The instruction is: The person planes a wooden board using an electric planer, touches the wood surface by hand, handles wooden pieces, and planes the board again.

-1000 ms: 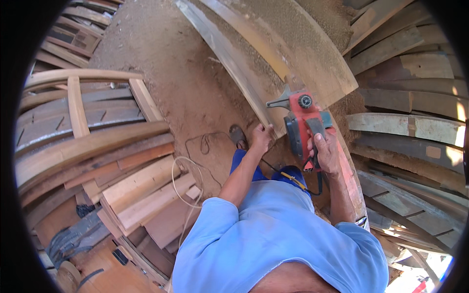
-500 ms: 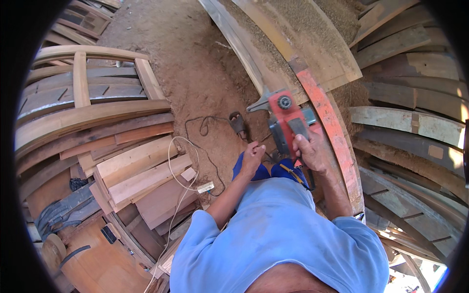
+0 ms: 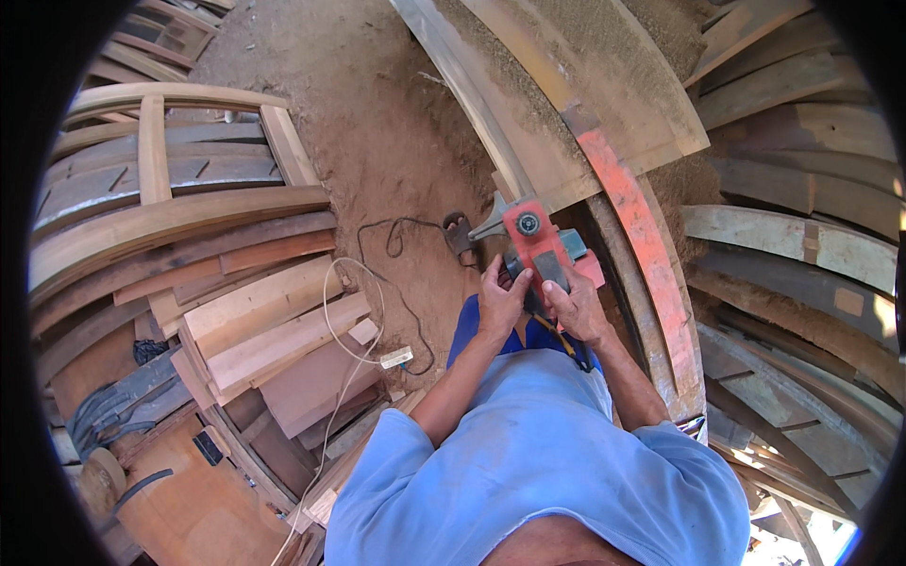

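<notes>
A red electric hand planer (image 3: pixel 528 219) with a round black knob and a grey metal side fence is held up in front of my body, left of the red-painted beam (image 3: pixel 642 250). My right hand (image 3: pixel 578 307) is closed round its dark rear handle, thumb on top. My left hand (image 3: pixel 503 300) is at the planer's near left side, fingers bent against its black part; the fingertips are partly hidden. Below the hands a dark cord with a yellow stretch (image 3: pixel 555 332) hangs by my blue trousers.
Sawdust-covered boards (image 3: pixel 585 94) lie ahead on the bench. Stacked planks (image 3: pixel 283 330) and a wooden frame (image 3: pixel 151 151) stand at left; more timber (image 3: pixel 793 226) fills the right. A white cable with a socket block (image 3: pixel 396 357) and a dark cord cross the dirt floor (image 3: pixel 377 141).
The planer has moved left and slightly toward me, away from the red beam, in my right hand. My left hand has come forward and right from beside it onto its side.
</notes>
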Tool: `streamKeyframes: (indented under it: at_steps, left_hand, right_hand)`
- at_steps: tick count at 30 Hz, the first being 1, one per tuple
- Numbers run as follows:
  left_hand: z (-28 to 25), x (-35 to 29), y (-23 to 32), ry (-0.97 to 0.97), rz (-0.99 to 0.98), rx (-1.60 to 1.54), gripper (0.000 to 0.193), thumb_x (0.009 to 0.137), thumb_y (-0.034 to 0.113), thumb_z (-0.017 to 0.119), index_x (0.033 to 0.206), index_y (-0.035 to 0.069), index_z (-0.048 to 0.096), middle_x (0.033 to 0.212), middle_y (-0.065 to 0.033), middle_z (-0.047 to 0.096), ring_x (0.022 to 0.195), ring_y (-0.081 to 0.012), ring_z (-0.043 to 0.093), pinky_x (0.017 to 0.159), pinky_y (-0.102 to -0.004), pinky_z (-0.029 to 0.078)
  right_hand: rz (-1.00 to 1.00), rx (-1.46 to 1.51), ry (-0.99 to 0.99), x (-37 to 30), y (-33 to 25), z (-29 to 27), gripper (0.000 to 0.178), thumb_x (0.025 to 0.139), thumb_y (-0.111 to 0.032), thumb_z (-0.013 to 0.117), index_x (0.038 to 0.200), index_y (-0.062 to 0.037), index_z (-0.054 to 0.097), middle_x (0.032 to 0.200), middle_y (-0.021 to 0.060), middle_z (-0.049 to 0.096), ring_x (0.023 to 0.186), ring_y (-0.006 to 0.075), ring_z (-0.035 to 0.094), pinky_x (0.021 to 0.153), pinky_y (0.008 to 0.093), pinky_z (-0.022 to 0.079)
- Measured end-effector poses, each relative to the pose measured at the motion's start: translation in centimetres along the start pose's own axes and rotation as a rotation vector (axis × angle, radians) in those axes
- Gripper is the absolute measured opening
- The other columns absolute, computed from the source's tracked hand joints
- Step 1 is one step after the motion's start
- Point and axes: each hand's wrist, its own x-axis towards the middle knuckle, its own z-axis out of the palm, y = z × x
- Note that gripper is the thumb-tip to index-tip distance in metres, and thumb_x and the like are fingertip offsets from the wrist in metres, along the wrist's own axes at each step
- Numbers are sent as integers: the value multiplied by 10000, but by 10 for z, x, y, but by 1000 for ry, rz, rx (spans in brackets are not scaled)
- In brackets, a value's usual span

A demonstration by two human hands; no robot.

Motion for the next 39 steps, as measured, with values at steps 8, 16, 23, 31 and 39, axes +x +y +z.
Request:
streamKeyframes:
  at_steps: [8, 16, 23, 31, 39]
  left_hand:
    - [1, 13, 10, 71, -47, 24, 461, 896, 135, 805, 1293, -30, 638, 1285, -146, 652, 1047, -186, 698, 895, -311, 572]
    - [-3, 37, 49, -18, 19, -111, 342, 931, 109, 754, 1239, -11, 667, 1073, -80, 736, 995, -143, 689, 870, -311, 562]
    - [-8, 55, 57, -23, 3, -155, 328, 937, 102, 747, 1234, -9, 665, 1082, -71, 738, 978, -130, 687, 869, -294, 549]
    - [-14, 77, 66, -14, 38, -105, 298, 940, 104, 741, 1208, -10, 676, 1052, -71, 749, 953, -121, 688, 841, -289, 548]
    - [-24, 100, 75, -20, 35, -3, 367, 954, 110, 735, 1278, -35, 641, 1138, -90, 732, 1009, -142, 687, 874, -277, 539]
  right_hand:
    - [57, 28, -5, 13, -5, 2, 528, 988, -467, 624, 1106, 48, 621, 814, 128, 641, 763, 209, 629, 697, 380, 521]
    - [30, -31, -4, 47, -12, 4, 575, 961, -488, 638, 1198, 36, 622, 936, 209, 699, 863, 271, 680, 792, 405, 535]
    - [-3, -7, 10, 66, -23, 9, 537, 973, -512, 609, 1077, 16, 608, 821, 108, 639, 744, 179, 629, 673, 344, 517]
    - [20, -62, -4, 88, -36, 11, 549, 962, -453, 614, 1169, 55, 623, 902, 208, 682, 860, 261, 666, 800, 409, 530]
    - [23, -45, 4, 113, -40, 16, 526, 965, -459, 619, 1058, 59, 621, 788, 149, 643, 766, 221, 636, 713, 393, 513]
